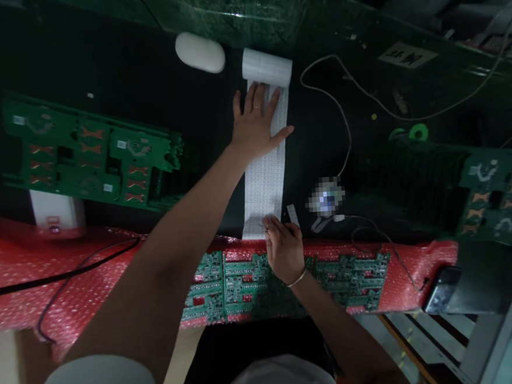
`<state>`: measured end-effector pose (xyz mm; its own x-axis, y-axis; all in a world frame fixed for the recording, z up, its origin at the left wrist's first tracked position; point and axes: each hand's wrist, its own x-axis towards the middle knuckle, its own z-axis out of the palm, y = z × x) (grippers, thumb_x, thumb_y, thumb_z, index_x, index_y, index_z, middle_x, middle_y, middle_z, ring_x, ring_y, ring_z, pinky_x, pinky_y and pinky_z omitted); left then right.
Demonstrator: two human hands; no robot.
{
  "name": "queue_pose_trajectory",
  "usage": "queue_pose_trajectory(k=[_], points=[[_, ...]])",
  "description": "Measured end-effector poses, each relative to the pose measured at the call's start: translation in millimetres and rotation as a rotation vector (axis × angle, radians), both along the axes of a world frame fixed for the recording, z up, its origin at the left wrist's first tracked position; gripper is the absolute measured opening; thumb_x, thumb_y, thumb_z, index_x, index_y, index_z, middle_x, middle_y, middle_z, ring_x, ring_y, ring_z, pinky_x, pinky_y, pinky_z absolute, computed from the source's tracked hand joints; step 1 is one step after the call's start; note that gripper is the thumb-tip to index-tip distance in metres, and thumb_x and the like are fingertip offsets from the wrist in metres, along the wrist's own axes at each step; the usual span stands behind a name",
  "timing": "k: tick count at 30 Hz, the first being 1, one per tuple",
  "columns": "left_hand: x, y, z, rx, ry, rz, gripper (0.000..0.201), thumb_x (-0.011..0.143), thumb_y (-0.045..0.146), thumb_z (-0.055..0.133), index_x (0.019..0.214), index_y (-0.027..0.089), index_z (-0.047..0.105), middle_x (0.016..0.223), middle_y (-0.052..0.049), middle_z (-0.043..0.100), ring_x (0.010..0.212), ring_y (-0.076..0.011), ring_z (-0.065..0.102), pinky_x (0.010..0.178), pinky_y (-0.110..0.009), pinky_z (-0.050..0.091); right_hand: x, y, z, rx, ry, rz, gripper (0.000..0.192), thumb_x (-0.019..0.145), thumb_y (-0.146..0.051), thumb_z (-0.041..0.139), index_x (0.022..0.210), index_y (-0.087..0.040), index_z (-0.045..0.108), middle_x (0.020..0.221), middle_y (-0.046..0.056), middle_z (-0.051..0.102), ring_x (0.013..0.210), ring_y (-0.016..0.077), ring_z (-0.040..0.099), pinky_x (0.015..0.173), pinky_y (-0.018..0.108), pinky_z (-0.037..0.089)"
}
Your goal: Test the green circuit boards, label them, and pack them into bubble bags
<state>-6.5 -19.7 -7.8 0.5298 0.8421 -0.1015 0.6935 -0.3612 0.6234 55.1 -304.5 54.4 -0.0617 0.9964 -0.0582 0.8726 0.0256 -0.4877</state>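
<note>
A long strip of small white labels point(265, 182) lies unrolled toward me from a label roll point(267, 66) at the back of the dark bench. My left hand point(256, 122) rests flat on the upper part of the strip, fingers spread, just in front of the roll. At the strip's near end, my right hand point(284, 245) has its fingers closed in a pinch over the labels; whatever is between the fingertips is too small to make out. Below that hand, green circuit boards point(244, 280) lie on red bubble wrap point(413, 269).
Stacked green circuit boards stand at left point(90, 148) and at right point(493, 193). A white oval case point(200, 52) sits beside the roll. A thin white cable point(345, 115) curves across the right side. A phone point(442, 289) lies at the lower right.
</note>
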Motion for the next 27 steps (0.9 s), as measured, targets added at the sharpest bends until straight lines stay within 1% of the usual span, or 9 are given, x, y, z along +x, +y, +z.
queue_pose_trajectory(k=[5,9,11,13,15,16,20,24,27], points=[[-1,-10,13.3,0.011,0.038,-0.003,0.089,0.089,0.083,0.027,0.161,0.030,0.030,0.167,-0.004,0.028,0.157,-0.0378,0.003,0.124,-0.064,-0.006,1,-8,2.3,-0.013,0.004,0.032,0.028,0.100,-0.012,0.047,0.124,-0.013,0.061,0.126,0.012,0.073,0.122,0.0184,0.066,0.100,0.037,0.036],[-4,-2,19.4,-0.023,0.104,0.018,0.085,0.094,0.073,0.002,0.157,0.028,0.035,0.164,0.003,0.033,0.155,-0.0348,0.010,0.124,-0.060,-0.001,2,-16,4.2,-0.078,0.007,0.055,0.029,0.099,-0.013,0.048,0.125,-0.014,0.061,0.125,0.012,0.073,0.120,0.0184,0.066,0.101,0.038,0.034],[-10,5,18.3,-0.025,0.159,0.002,0.090,0.091,0.071,-0.008,0.156,0.027,0.036,0.161,0.009,0.038,0.155,-0.0323,0.005,0.126,-0.054,-0.003,2,-18,5.9,-0.092,0.017,0.056,0.028,0.098,-0.012,0.049,0.123,-0.014,0.061,0.120,0.011,0.075,0.116,0.0177,0.068,0.101,0.038,0.034],[-17,12,15.2,-0.018,0.183,-0.025,0.094,0.087,0.075,-0.011,0.155,0.029,0.037,0.156,0.013,0.045,0.154,-0.0301,-0.009,0.127,-0.049,-0.007,3,-19,7.6,-0.098,0.030,0.058,0.026,0.096,-0.011,0.050,0.120,-0.015,0.061,0.115,0.010,0.077,0.111,0.0170,0.069,0.100,0.037,0.033],[-25,15,11.7,-0.011,0.176,-0.043,0.095,0.084,0.080,-0.005,0.155,0.031,0.036,0.154,0.014,0.047,0.153,-0.0297,-0.019,0.127,-0.048,-0.010,4,-19,9.0,-0.093,0.035,0.058,0.022,0.096,-0.012,0.050,0.114,-0.016,0.062,0.108,0.008,0.078,0.102,0.0166,0.071,0.097,0.037,0.034],[-28,16,10.1,-0.010,0.172,-0.043,0.095,0.084,0.082,0.001,0.156,0.030,0.034,0.156,0.014,0.044,0.153,-0.0309,-0.019,0.127,-0.050,-0.009,5,-18,9.7,-0.090,0.033,0.059,0.020,0.097,-0.012,0.049,0.110,-0.016,0.062,0.102,0.007,0.079,0.097,0.0164,0.071,0.095,0.037,0.034],[-36,14,5.2,0.021,0.163,-0.040,0.085,0.088,0.072,0.033,0.158,0.025,0.030,0.168,0.005,0.023,0.154,-0.0371,0.009,0.124,-0.062,0.008,8,-16,14.2,-0.086,0.022,0.069,0.019,0.097,-0.013,0.045,0.104,-0.017,0.062,0.088,0.004,0.077,0.076,0.0147,0.068,0.091,0.037,0.035],[-38,11,1.0,0.055,0.102,-0.043,0.075,0.090,0.055,0.047,0.159,0.031,0.032,0.169,0.000,0.022,0.156,-0.0392,0.011,0.123,-0.064,0.009,16,6,23.0,0.014,0.100,0.001,0.025,0.098,-0.013,0.042,0.117,-0.017,0.059,0.104,0.007,0.077,0.096,0.0172,0.069,0.094,0.038,0.037],[-38,10,-0.5,0.067,0.090,-0.046,0.074,0.092,0.052,0.049,0.160,0.034,0.028,0.169,0.000,0.023,0.156,-0.0367,0.011,0.124,-0.062,0.006,30,47,21.5,0.065,0.104,-0.164,0.024,0.102,-0.020,0.040,0.110,-0.018,0.063,0.097,0.008,0.074,0.090,0.0190,0.067,0.086,0.037,0.045]])
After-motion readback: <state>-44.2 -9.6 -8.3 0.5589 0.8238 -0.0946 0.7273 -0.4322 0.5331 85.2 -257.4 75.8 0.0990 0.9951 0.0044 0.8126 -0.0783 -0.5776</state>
